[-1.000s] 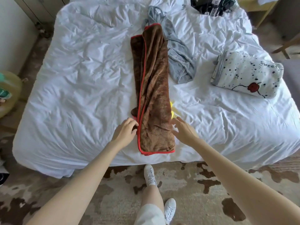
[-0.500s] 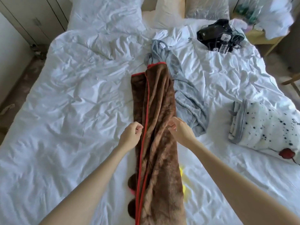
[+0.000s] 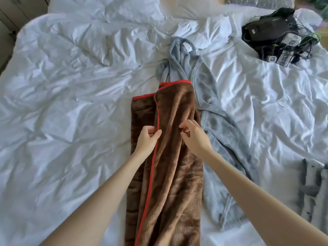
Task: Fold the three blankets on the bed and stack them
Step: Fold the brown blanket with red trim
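Honestly, the smart move looks like keeping both pinches level before folding: the left hand (image 3: 147, 139) is closed on the red-trimmed edge of the fluffy brown fleece blanket (image 3: 170, 167), and the right hand (image 3: 193, 137) is pinching the pile just beside it. That blanket lies as a long narrow strip under and between the hands, on the rumpled white bed sheet (image 3: 71, 103), its far end overlapping a crumpled grey fleece blanket (image 3: 221, 132) off to the right hand's side.
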The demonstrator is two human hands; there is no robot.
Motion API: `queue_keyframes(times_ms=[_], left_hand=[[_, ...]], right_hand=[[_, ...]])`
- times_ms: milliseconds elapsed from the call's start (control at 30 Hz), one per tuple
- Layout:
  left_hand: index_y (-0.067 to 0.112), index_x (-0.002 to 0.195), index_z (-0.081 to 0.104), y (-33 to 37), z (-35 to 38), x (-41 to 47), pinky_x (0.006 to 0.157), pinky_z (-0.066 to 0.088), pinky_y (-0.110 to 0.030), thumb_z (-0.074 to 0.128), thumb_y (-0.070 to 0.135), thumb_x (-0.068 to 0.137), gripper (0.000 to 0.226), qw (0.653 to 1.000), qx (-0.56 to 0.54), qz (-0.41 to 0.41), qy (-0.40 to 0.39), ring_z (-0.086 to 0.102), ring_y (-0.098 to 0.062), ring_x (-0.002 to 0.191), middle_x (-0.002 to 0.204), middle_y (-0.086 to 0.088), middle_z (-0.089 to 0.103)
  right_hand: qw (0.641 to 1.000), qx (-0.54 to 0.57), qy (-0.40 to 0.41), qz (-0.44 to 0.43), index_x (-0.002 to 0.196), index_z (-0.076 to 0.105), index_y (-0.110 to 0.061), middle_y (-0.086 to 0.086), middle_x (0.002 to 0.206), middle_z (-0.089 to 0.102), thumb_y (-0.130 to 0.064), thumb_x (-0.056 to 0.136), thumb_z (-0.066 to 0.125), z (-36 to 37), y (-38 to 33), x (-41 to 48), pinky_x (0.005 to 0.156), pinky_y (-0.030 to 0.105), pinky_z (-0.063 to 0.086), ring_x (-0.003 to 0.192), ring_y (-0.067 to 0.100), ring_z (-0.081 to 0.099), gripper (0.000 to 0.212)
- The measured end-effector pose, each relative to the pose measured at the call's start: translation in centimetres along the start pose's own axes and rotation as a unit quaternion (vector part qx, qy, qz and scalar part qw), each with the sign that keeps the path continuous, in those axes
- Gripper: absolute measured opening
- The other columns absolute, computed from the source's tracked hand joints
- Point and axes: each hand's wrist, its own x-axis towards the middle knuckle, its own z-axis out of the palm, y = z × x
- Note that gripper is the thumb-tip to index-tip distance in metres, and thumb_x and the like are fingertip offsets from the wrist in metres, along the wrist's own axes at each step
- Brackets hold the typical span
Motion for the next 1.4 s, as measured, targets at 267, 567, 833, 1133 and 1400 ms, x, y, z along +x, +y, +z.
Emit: queue_keyframes(times_ms=[267, 567, 833, 1133, 1400], left_hand=[[0.015, 0.13, 0.053, 5.2, 1.7, 9.1, 0.086, 0.052, -0.027, 0.075, 0.028, 0.084, 0.052, 0.979, -0.193, -0.065, -0.008, 0.065, -0.016, 0.104, 0.116, -0.002, 0.066], [0.019, 0.109, 0.059, 5.3, 3.2, 8.3, 0.07, 0.054, -0.036, 0.055, 0.016, 0.094, 0.015, 0.895, 0.27, 0.354, -0.033, 0.056, -0.01, 0.096, 0.103, 0.009, 0.054], [0.003, 0.104, 0.065, 6.7, 1.3, 11.5, 0.095, 0.047, -0.037, 0.066, 0.012, 0.089, 0.018, 0.974, 0.099, 0.163, 0.125, 0.057, -0.023, 0.104, 0.11, -0.01, 0.056], [0.029, 0.124, 0.038, 8.0, 2.4, 9.0, 0.094, 0.049, -0.024, 0.079, 0.012, 0.076, 0.065, 0.993, -0.079, 0.067, -0.057, 0.064, -0.003, 0.1, 0.112, 0.002, 0.063], [0.017, 0.115, 0.067, 9.0, 3.6, 5.8, 0.095, 0.033, -0.009, 0.066, 0.014, 0.078, 0.038, 0.952, 0.12, 0.156, -0.235, 0.045, -0.01, 0.114, 0.117, 0.004, 0.053]], right_hand=[[0.993, -0.06, 0.095, -0.028, 0.119, 0.049, -0.016, 0.0, 0.121, 0.048, -0.011, 0.086, 0.058, -1.7, 1.3, 10.6, 0.081, 0.042, 0.051, 0.111, 0.021, 0.047, 0.034], [0.978, -0.123, -0.012, -0.17, 0.105, 0.069, -0.021, -0.003, 0.107, 0.068, 0.01, 0.067, 0.051, -4.9, 2.7, 17.4, 0.107, 0.036, 0.027, 0.109, 0.024, 0.054, 0.052], [0.985, 0.056, -0.165, -0.003, 0.141, 0.041, -0.023, 0.0, 0.134, 0.053, -0.002, 0.07, 0.073, -5.8, 1.8, 19.2, 0.107, 0.042, 0.036, 0.126, 0.022, 0.046, 0.081], [0.985, -0.072, -0.14, -0.073, 0.083, 0.062, -0.023, -0.004, 0.078, 0.063, -0.016, 0.065, 0.081, -8.2, 0.4, 19.0, 0.07, 0.032, 0.041, 0.079, 0.022, 0.059, 0.026], [0.97, -0.147, -0.136, -0.14, 0.098, 0.069, -0.024, -0.012, 0.105, 0.064, -0.006, 0.071, 0.07, -9.8, 3.2, 14.0, 0.1, 0.035, 0.03, 0.113, 0.018, 0.05, 0.032]])
